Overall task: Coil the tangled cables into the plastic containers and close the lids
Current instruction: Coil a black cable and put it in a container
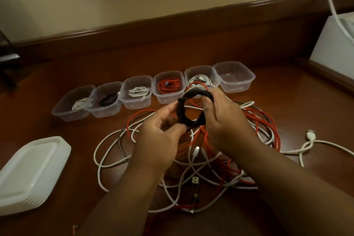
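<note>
Both hands hold a black cable coil [182,110] above the table's middle. My left hand [162,136] pinches its lower left side, and my right hand [224,120] grips its right side, fingers curled over the top. Beneath them lies a tangle of white and red cables [239,161]. Behind stands a row of several clear lidless containers. From the left they hold a white cable [79,104], a black cable [108,99], a white cable [138,92], a red cable [169,84] and a white cable [200,79]. The rightmost container [234,77] holds nothing.
A stack of white lids [30,172] sits at the table's left front. A white USB plug [311,134] lies at the right end of the tangle. A white box [333,44] stands at the right rear, with a white cord [333,5] running up the wall.
</note>
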Demonstrator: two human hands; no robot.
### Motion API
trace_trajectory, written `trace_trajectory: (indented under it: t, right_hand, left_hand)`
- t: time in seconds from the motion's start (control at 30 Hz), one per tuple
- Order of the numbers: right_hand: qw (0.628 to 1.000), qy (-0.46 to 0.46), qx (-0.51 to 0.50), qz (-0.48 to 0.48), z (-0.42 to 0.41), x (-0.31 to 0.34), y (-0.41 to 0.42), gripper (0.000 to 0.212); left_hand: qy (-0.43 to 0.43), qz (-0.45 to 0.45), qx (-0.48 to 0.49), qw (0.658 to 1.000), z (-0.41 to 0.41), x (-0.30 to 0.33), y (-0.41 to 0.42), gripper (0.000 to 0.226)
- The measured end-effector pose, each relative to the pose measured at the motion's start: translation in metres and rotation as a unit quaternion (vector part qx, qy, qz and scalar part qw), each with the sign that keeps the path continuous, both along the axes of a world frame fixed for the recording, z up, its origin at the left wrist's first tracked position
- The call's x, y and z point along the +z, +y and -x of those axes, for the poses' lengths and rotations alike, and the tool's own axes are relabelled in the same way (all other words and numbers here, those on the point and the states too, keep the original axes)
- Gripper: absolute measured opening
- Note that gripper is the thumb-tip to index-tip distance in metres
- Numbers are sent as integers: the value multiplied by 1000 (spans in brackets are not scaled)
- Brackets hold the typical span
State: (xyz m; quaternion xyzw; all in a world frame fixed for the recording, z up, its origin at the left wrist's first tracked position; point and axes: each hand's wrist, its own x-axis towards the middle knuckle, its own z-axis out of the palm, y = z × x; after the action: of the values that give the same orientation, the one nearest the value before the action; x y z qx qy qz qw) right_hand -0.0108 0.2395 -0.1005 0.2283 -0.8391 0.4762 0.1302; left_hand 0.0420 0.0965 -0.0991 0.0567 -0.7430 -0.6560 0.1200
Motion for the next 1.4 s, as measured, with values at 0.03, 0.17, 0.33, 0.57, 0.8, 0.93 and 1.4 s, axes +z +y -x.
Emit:
trace_trajectory:
  t: [0.03, 0.17, 0.33, 0.57, 0.8, 0.93, 1.4]
  right_hand:
    - [1000, -4, -4, 5, 2, 1, 1, 16]
    - [992, -103, -5, 66, 9, 5, 5, 22]
    - [934, -308, -2, 184, 8, 12, 5, 32]
    - [861, -355, 108, 348, -7, 15, 0, 28]
    - [956, -197, 95, 193, -14, 4, -10, 16]
    - [962, -215, 63, 153, -14, -2, -15, 21]
    - [903, -331, 152, 226, -12, 9, -9, 19]
  left_hand:
    - [-8, -12, -10, 1000, 0, 1, -1, 48]
    - [-63, -187, -73, 978, -2, 14, -6, 38]
    - [-79, -119, -92, 985, -1, 15, -16, 32]
    - [22, -161, 23, 986, 5, 3, 0, 10]
    - [23, -414, 56, 908, 2, 9, 7, 19]
    - [79, -415, 45, 905, -3, 12, 11, 17]
    - [88, -417, 29, 904, 1, 3, 8, 21]
